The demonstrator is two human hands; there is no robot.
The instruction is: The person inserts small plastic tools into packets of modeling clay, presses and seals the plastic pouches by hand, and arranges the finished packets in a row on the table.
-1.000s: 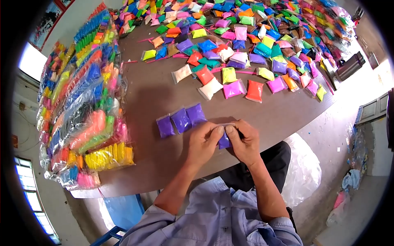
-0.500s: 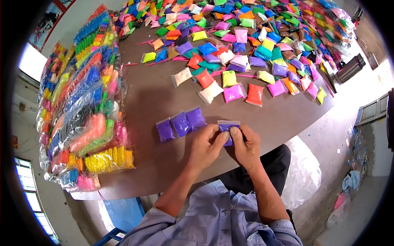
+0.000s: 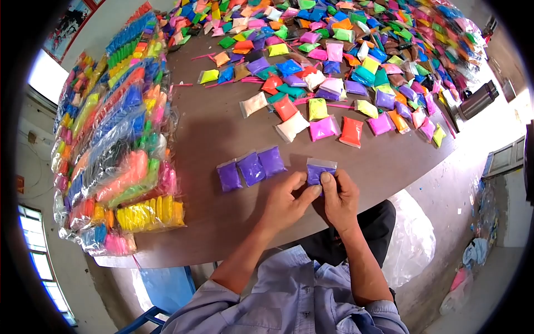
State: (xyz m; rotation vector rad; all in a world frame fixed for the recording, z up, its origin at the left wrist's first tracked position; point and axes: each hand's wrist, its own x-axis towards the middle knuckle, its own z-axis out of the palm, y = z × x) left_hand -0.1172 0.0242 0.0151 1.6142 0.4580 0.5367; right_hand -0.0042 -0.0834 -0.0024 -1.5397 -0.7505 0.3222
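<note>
Ideally, press the purple packet evenly. Right hand pinches it near the tabletop's front edge; left hand's hold is unclear.

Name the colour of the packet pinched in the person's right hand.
The packet is purple, showing best in the head view.

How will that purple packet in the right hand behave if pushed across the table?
The purple packet probably slides easily, since its plastic looks shiny and the table smooth. Its clear top strip looks thin, so it may bend. Being flattish, it seems unlikely to roll.
</note>
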